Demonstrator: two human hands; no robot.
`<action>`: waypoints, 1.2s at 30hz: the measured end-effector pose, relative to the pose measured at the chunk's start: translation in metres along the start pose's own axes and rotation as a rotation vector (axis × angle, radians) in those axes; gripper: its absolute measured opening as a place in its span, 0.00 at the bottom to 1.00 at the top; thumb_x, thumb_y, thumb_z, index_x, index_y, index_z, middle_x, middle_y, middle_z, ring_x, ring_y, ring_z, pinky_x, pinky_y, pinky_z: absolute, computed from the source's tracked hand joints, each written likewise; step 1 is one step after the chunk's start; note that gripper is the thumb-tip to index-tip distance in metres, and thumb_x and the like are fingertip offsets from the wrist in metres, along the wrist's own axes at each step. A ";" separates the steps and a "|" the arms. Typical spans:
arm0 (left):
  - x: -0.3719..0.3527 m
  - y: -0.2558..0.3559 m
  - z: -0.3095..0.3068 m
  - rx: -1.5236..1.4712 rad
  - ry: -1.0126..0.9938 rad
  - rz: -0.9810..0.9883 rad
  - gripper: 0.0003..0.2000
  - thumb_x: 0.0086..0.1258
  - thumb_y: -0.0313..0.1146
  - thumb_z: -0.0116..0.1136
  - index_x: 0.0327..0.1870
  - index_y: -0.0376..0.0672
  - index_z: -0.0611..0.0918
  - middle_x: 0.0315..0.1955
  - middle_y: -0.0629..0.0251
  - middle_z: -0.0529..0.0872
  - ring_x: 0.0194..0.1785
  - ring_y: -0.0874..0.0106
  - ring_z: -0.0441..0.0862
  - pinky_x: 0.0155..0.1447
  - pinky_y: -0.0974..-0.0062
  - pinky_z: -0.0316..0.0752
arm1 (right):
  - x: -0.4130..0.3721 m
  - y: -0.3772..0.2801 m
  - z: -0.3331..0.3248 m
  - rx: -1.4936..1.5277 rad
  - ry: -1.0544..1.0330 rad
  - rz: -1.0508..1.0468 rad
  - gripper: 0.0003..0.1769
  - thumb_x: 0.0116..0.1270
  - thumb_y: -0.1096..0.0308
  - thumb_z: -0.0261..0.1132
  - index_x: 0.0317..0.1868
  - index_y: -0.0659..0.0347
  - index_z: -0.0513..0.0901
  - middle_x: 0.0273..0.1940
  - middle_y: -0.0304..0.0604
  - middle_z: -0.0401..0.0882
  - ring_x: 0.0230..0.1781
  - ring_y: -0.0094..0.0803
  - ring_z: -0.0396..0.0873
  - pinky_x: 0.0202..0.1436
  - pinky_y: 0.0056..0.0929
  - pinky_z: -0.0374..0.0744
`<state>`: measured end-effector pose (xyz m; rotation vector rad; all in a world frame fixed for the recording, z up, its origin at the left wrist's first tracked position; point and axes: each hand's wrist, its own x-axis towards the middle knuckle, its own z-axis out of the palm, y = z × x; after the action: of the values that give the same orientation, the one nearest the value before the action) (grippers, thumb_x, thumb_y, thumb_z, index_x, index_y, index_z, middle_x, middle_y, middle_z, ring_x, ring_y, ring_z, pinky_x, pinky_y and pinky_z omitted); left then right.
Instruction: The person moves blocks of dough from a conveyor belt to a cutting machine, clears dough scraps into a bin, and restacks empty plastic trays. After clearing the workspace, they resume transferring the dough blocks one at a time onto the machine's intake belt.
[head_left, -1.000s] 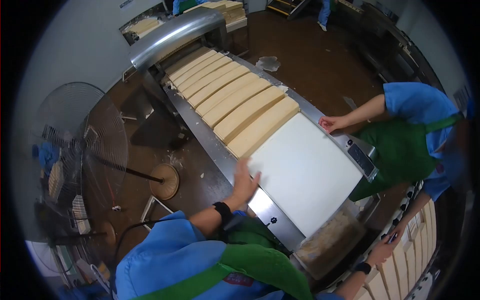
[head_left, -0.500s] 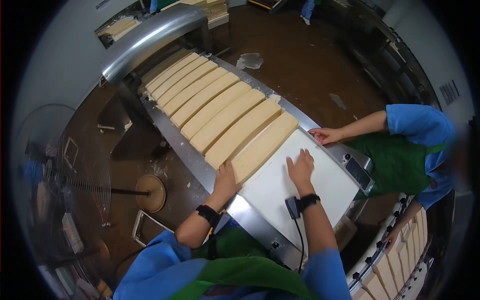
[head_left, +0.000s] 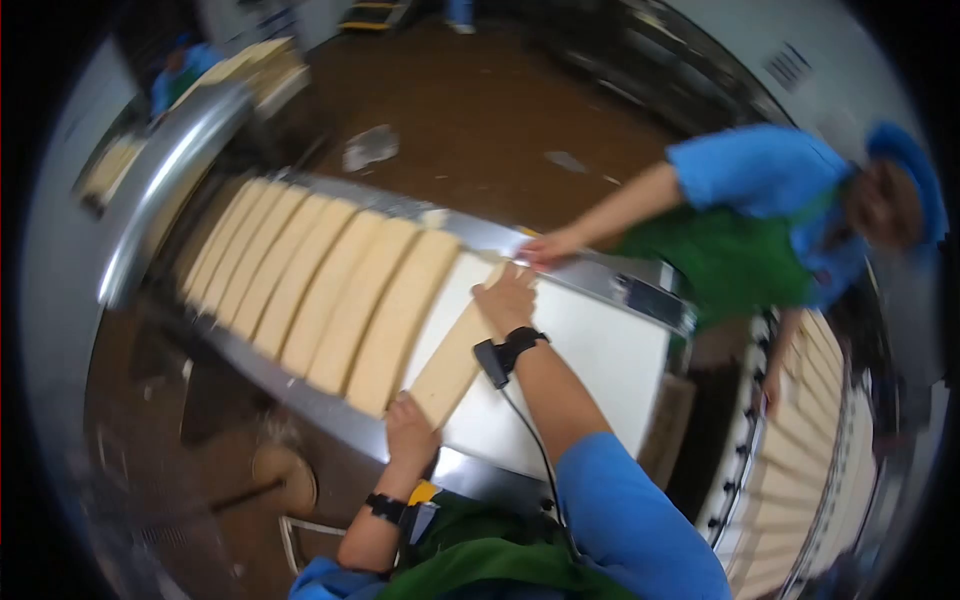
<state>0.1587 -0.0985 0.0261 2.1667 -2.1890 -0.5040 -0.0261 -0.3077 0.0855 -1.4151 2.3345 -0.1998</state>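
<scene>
Both hands are on one long pale-yellow slab with a flat face (head_left: 449, 362), lying slantwise across the white conveyor belt (head_left: 595, 352) mid-frame. Left hand (head_left: 407, 434) has the near end, fingers curled against it; right hand (head_left: 508, 300) has the far end, fingers bent over it with the thumb spread off to the side. The slab's apart from the row of similar pale slabs (head_left: 325, 285) on its left, which sit side by side, pretty tightly packed, running toward the curved shiny metal hood (head_left: 178, 175) at upper left.

There's a co-worker's hand (head_left: 552, 248) right by the far metal rail (head_left: 590, 272), close to the right hand; can't tell what its fingers are doing, too blurry. A dark rectangular panel (head_left: 655, 300) sits further right on that rail. More pale slabs fill the curved rack (head_left: 735, 500) at lower right.
</scene>
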 end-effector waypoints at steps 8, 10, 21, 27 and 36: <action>-0.026 0.108 -0.021 -0.340 -0.383 0.455 0.44 0.51 0.45 0.73 0.62 0.31 0.59 0.52 0.42 0.65 0.44 0.41 0.77 0.48 0.52 0.78 | -0.048 0.234 -0.063 0.059 0.346 0.431 0.50 0.50 0.47 0.70 0.67 0.66 0.59 0.71 0.62 0.48 0.68 0.59 0.62 0.60 0.53 0.72; -0.040 0.147 -0.008 -0.317 -0.369 0.510 0.43 0.52 0.43 0.73 0.62 0.30 0.59 0.52 0.42 0.65 0.47 0.41 0.76 0.50 0.53 0.78 | -0.074 0.269 -0.092 0.129 0.333 0.515 0.54 0.49 0.48 0.71 0.67 0.72 0.56 0.74 0.67 0.37 0.71 0.61 0.58 0.58 0.54 0.72; -0.157 0.319 -0.005 -0.504 -0.179 1.216 0.37 0.49 0.26 0.71 0.64 0.40 0.68 0.58 0.47 0.66 0.59 0.48 0.71 0.59 0.59 0.73 | -0.342 0.529 -0.156 0.420 1.179 0.782 0.43 0.54 0.58 0.69 0.64 0.71 0.58 0.60 0.68 0.58 0.59 0.61 0.65 0.66 0.51 0.66; -0.254 0.393 0.004 -0.664 -0.050 2.049 0.31 0.54 0.33 0.71 0.62 0.48 0.74 0.56 0.53 0.70 0.46 0.60 0.80 0.45 0.68 0.80 | -0.542 0.638 -0.178 0.728 1.104 1.000 0.28 0.55 0.61 0.68 0.52 0.73 0.75 0.55 0.68 0.75 0.52 0.61 0.74 0.57 0.47 0.74; -0.329 0.430 0.039 -0.399 -0.605 2.671 0.26 0.63 0.28 0.51 0.66 0.50 0.70 0.57 0.66 0.74 0.36 0.75 0.81 0.33 0.78 0.80 | -0.585 0.745 -0.163 0.236 0.384 1.140 0.31 0.68 0.48 0.42 0.58 0.62 0.75 0.58 0.64 0.75 0.63 0.60 0.68 0.69 0.55 0.54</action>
<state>-0.2563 0.2241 0.1617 -1.6882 -2.2672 -0.7932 -0.4634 0.5455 0.1468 0.1999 2.8911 -0.3971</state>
